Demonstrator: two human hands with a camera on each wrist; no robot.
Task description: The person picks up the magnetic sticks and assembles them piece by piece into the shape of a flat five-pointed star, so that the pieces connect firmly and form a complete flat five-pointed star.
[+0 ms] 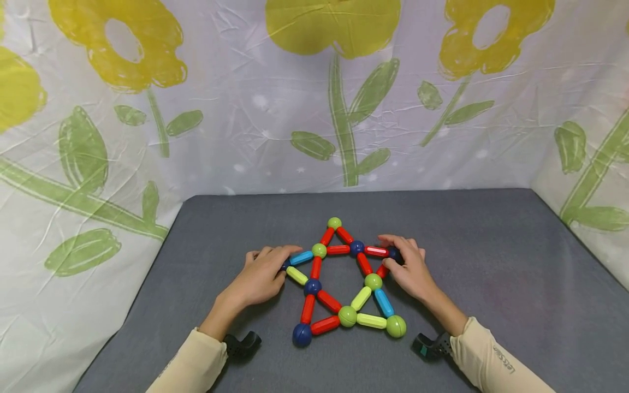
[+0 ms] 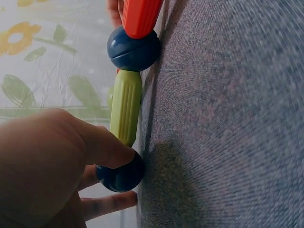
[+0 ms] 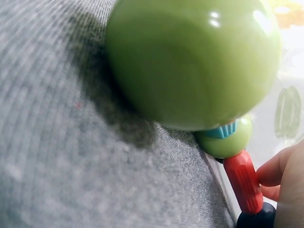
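A flat star-like frame of magnetic rods and balls lies on the table, with a ring of red rods (image 1: 329,301) and a yellow-green rod (image 1: 361,298) at its middle. At its left corner my left hand (image 1: 262,275) pinches a dark blue ball (image 2: 121,173), thumb on top. A blue rod (image 1: 301,258) and a yellow-green rod (image 2: 126,107) run from that ball. My right hand (image 1: 411,267) holds the right corner's dark blue ball (image 1: 395,255), its fingers around it. Red rods (image 3: 243,181) join there. In the right wrist view, a green ball (image 3: 190,61) hides much of the frame.
Grey cloth covers the table (image 1: 491,262). A white curtain (image 1: 236,109) printed with yellow flowers hangs behind and at the sides. Black wrist bands (image 1: 243,345) sit at both cuffs. The frame's lower points are a dark blue ball (image 1: 302,334) and a green ball (image 1: 396,326).
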